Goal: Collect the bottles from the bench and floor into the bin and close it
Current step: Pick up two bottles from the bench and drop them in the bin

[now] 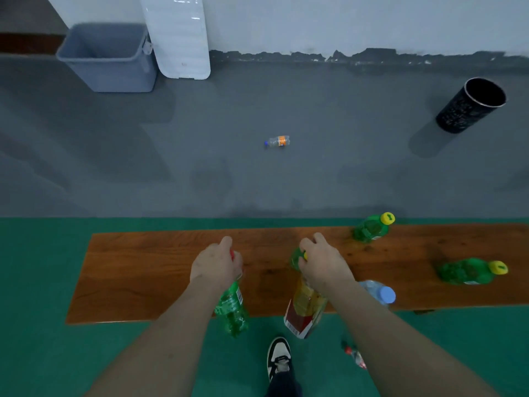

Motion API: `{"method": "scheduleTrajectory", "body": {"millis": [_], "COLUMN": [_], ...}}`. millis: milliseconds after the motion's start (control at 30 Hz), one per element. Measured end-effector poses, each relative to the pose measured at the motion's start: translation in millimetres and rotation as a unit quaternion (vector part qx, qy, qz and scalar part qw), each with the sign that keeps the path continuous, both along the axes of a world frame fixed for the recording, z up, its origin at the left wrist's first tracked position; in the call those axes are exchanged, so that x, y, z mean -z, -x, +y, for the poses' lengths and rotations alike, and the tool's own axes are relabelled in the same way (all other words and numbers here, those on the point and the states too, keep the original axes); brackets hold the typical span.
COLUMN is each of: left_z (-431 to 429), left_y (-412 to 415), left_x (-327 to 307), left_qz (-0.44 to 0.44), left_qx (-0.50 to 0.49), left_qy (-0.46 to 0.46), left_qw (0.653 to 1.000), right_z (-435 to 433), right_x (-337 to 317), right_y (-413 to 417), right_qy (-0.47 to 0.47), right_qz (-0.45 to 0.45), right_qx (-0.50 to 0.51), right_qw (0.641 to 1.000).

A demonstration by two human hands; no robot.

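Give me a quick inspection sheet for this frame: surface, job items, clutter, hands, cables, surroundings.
Surface: wooden bench on green flooring, grey floor beyond.
Job's things: two green bottles with yellow caps and a clear bottle with a blue cap on the bench; orange-label bottle lying on the grey floor; small red-capped bottle on the green floor; grey bin open, its white lid standing upright beside it.
Clutter: black cylindrical container on the floor at right.
Grippers: left hand holds a green bottle by the neck; right hand holds a yellow-and-red-label bottle.
Cables: nothing seen.
Surroundings: white wall; a shoe below.
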State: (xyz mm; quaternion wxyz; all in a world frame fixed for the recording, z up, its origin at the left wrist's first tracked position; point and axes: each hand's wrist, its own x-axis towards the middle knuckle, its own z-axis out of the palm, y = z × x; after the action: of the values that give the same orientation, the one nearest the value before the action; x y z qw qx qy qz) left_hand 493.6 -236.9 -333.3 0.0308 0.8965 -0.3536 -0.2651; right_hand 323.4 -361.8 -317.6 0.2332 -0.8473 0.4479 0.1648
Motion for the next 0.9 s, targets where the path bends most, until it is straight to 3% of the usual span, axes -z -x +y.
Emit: {"method": "scheduleTrajectory", "body": {"millis": [233,533,667,900], "left_z": [31.6,221.3,307.7,395.5], "left_y": [29.7,75.7,65.7,-10.2], "left_x": [-95.1,-209.8,-243.9,-279.4], "left_qz": [-0.064,-0.121,-0.122,-0.142], "left_qx": [0.028,0.017,-0.001,-0.011], "left_qy": [0.101,0.231,0.23,0.219], "left_qw": [0.992,0.965,0.966,0.965], "right_z": [53.7,245.7,320.2,409.6], "right_x": [-99.8,-203.4,-231.6,-269.3], "right_y": [35.7,96.7,78.2,-0.6], "right_qy": [0.09,0.123,0.094,0.129], "right_qz": [-0.076,-0.129,-0.145,-0.191], "right_qx": [0.009,0.02,0.003,-0.027], "right_qw": [0.993,0.984,0.985,0.973]}}
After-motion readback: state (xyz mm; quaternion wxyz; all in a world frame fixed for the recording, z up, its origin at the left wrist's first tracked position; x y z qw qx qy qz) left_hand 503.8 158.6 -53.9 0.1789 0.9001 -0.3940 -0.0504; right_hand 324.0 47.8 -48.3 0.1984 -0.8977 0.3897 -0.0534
